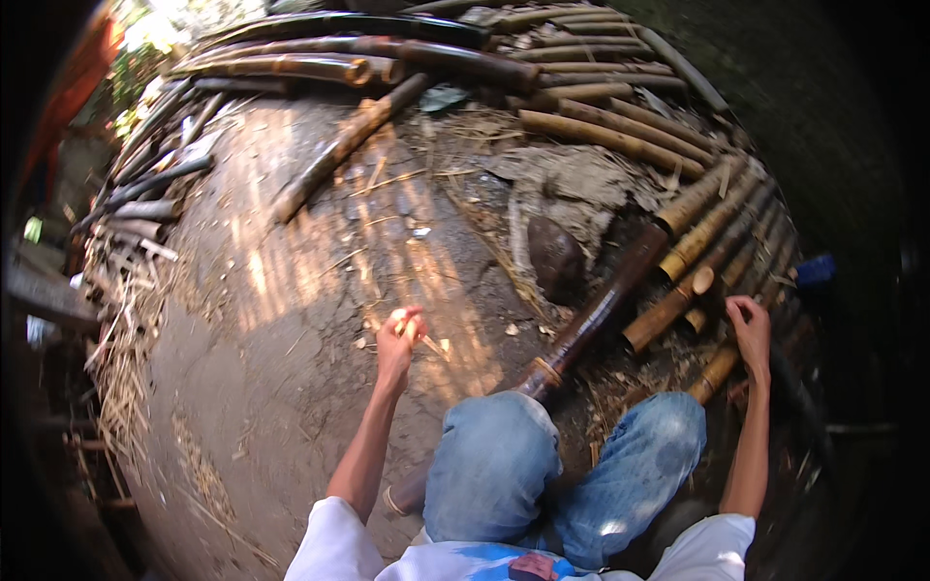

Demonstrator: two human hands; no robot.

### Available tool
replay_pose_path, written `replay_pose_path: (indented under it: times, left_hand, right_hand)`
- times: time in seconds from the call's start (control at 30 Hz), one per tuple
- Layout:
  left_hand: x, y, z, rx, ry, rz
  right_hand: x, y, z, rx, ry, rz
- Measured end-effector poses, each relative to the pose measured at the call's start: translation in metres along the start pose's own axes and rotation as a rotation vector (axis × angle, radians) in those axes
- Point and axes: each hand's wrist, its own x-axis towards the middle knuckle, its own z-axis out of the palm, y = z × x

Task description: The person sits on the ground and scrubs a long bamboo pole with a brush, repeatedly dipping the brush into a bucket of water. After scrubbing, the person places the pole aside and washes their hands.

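Note:
My left hand (398, 339) is raised above the dirt floor, left of my knees, with its fingers curled together. A thin pale sliver (436, 347) shows right by its fingertips; whether it is held or lies on the ground behind, I cannot tell. Out to the right, my right hand (750, 334) hangs over the bamboo pieces with bent wrist and fingers drawn together; anything inside them is hidden. Between the hands, a dark glossy pole (605, 308) with a ring near its lower part slants down and passes under my left leg.
Cut bamboo lengths (702, 228) lie stacked along the right and far sides. A single bamboo pole (344, 150) rests on the floor ahead. A dark rounded stone (555, 257) sits beside crumpled grey sacking (572, 179). Bamboo shavings (126, 358) pile up at left.

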Motion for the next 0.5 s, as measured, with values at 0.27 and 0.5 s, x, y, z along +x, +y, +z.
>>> replay_pose_path:
  times: [0.27, 0.5]
  left_hand:
    - [0.098, 0.003, 0.149, -0.021, -0.497, 0.208]
    - [0.136, 0.11, 0.302, 0.117, -0.802, 0.217]
  right_hand:
    - [-0.274, 0.09, -0.106, 0.115, 0.549, 0.534]
    - [-0.463, 0.115, -0.131, -0.173, 0.895, 0.821]
